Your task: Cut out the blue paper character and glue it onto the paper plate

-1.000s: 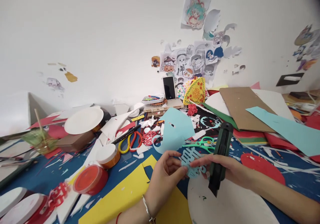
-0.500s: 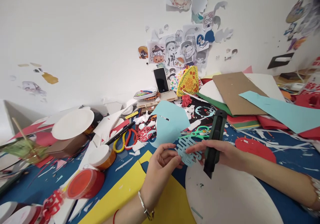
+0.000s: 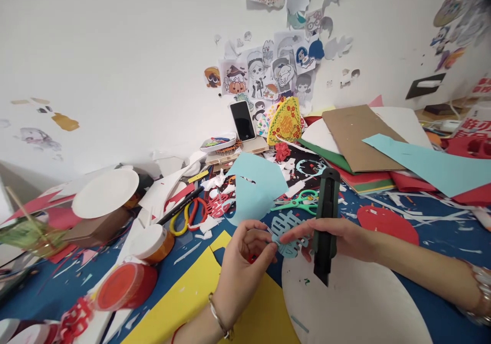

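Between my hands is a small light-blue paper cutout (image 3: 290,248) with an openwork pattern. My left hand (image 3: 249,254) pinches its left edge between thumb and fingers. My right hand (image 3: 339,236) has a black utility knife (image 3: 328,216) resting in it, upright with its tip pointing down, while the index finger touches the cutout. Below the cutout lies a white round sheet (image 3: 345,303). Yellow paper (image 3: 192,303) lies under my left forearm. A larger light-blue sheet (image 3: 257,185) with a small slit lies just beyond my hands.
Green scissors (image 3: 301,202) and red-yellow scissors (image 3: 187,219) lie beyond my hands. Tubs of red (image 3: 126,288) and orange (image 3: 153,244) material stand left. A phone (image 3: 243,120) leans at the back. Cardboard (image 3: 360,137) and a red paper disc (image 3: 387,225) are on the right; scraps litter the blue surface.
The view has shifted slightly. The knife is more upright, and my right index finger has moved left across the cutout, nearer my left fingertips. My left hand still grips its edge.
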Available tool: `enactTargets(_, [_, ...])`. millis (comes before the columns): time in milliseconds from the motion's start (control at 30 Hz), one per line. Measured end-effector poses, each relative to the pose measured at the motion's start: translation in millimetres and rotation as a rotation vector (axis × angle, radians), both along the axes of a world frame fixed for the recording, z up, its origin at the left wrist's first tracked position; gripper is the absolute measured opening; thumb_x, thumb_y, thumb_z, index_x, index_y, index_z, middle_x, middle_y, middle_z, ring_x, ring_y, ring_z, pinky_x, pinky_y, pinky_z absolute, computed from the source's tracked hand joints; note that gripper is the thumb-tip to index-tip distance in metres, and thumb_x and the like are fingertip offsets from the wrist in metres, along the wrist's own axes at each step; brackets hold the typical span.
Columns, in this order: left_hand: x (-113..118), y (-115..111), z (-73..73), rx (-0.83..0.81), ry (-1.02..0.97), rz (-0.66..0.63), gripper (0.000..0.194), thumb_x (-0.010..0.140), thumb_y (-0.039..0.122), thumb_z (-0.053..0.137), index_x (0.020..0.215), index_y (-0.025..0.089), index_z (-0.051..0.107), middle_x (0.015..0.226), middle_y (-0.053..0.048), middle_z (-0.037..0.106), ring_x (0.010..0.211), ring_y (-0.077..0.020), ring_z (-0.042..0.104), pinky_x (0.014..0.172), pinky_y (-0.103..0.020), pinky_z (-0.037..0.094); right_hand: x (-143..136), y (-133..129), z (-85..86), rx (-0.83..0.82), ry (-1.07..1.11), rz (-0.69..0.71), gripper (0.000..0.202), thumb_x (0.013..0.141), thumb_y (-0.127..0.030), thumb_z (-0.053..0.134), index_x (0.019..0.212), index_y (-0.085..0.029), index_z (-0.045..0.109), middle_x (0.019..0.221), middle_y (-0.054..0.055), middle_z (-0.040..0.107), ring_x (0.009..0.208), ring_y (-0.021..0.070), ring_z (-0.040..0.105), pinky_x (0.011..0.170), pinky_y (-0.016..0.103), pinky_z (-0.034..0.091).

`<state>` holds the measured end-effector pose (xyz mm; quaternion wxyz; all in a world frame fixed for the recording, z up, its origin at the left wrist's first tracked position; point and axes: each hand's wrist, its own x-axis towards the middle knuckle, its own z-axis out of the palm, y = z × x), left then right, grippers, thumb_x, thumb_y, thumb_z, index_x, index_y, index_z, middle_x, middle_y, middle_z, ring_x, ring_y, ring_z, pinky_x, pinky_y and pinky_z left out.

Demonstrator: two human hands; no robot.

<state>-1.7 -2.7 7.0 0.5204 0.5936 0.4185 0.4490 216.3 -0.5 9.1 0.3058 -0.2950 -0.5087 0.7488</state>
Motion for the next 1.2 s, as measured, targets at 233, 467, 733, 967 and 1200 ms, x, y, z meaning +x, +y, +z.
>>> enactTargets(233, [-6.3,-1.3,-6.1,0.36,0.216,-0.028,0.009,0.084,0.02,0.06,0.093,0.021,0.059,0.079,0.0,0.058,0.059,-0.0095,0.052,0.055,-0.02,0.047,-0.8,0.6,-2.3,-0.041,0.038,0.053,0.043,0.089,-0.052,0.053,0.105,-0.02,0.076,0.121,0.009,0.066,0.082,0.0169,0.062,0.082,0.03,0.048])
enactTargets(467, [-9.0,-0.6,-5.3,0.558,0.383,-0.11,0.015,0.087,0.012,0.056,0.087,0.022,0.067,0.093,-0.002,0.057,0.076,-0.0109,0.059,0.063,-0.019,0.047,5.1,1.2,-1.7,0.056,-0.056,0.094,0.043,0.09,-0.054,0.05,0.106,-0.024,0.075,0.119,0.007,0.067,0.102,0.0224,0.06,0.09,0.035,0.046])
enactTargets(733, [-8.0,-2.1,-3.6,0.486,0.335,-0.149,0.011,0.089,0.014,0.053,0.083,0.019,0.06,0.097,-0.004,0.055,0.073,-0.0093,0.058,0.062,-0.019,0.048,7.9,3.0,1.2,0.03,-0.063,0.168,0.04,0.092,-0.05,0.05,0.109,-0.023,0.074,0.119,0.006,0.066,0.099,0.0189,0.062,0.087,0.029,0.048])
enactTargets(967, [-8.4,-0.2,-3.2,0.478,0.331,-0.162,0.011,0.089,0.014,0.052,0.084,0.02,0.061,0.094,-0.003,0.056,0.075,-0.0104,0.057,0.063,-0.018,0.047,7.8,3.7,2.6,-0.028,0.008,0.166,0.037,0.094,-0.046,0.049,0.109,-0.023,0.074,0.121,0.005,0.067,0.099,0.0168,0.062,0.085,0.026,0.05])
enactTargets(1200, [-6.5,2.9,-6.4,0.246,0.214,-0.17,0.004,0.085,0.019,0.057,0.083,0.019,0.061,0.084,-0.002,0.062,0.07,-0.011,0.058,0.061,-0.019,0.048,9.0,3.7,1.3,0.065,-0.067,0.145,0.038,0.096,-0.043,0.045,0.113,-0.022,0.072,0.121,0.005,0.066,0.099,0.018,0.061,0.087,0.028,0.047])
